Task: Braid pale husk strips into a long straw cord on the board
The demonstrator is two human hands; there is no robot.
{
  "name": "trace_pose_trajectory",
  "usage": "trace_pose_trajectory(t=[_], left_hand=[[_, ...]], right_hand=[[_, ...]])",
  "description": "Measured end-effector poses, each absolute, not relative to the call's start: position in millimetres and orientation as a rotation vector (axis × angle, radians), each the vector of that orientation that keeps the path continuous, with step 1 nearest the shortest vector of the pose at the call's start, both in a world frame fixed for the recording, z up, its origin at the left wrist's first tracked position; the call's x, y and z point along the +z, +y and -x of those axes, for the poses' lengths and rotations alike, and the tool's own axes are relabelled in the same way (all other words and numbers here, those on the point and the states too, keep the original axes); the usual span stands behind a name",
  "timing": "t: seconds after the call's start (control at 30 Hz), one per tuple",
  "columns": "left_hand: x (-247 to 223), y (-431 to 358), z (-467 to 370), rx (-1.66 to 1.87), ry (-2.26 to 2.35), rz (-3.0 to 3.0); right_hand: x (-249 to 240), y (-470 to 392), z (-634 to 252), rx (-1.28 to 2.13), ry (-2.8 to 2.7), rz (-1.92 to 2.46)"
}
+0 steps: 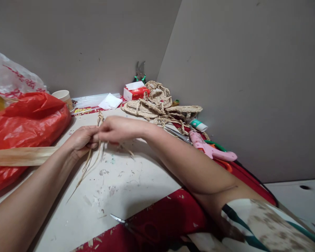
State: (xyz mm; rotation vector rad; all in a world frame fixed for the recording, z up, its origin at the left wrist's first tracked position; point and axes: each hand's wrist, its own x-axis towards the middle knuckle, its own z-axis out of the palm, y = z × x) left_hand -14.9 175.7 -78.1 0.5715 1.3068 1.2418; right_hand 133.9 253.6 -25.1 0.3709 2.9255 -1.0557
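Observation:
My left hand is closed, its thumb and fingers pinching strands of a straw braid. The braided end pokes up beyond both hands, and loose straw strands hang below them toward me. Right against the left fingertips is my right hand, with its fingers curled around the strands. The exact grip of the right fingers is partly hidden. One more strand end sticks out to the right under that hand.
Scissors lie near the front on red cloth. At the right are a pink glue gun and a small tube. Coiled straw braid, a red box and pliers stand behind. A red bag fills the left.

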Motion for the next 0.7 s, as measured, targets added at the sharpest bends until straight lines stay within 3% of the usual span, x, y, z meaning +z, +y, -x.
trace_pose_trajectory(t=[0.17, 0.4, 0.6, 0.7], left_hand=[[-75.3, 174.9, 15.4, 1.208, 1.286, -0.654], [-76.8, 175.2, 16.2, 1.194, 1.304, -0.715], [-73.2, 174.7, 13.5, 1.187, 1.325, -0.723], [-73.3, 174.4, 15.0, 1.193, 1.336, -0.738]], right_hand=[[-40.4, 274.7, -124.3, -1.061, 3.118, -1.061], [-62.2, 268.2, -112.7, -1.986, 2.346, -0.853], [-56.7, 277.9, -121.1, -1.947, 2.344, -0.831], [-59.6, 282.0, -122.5, -2.092, 2.225, -0.696]])
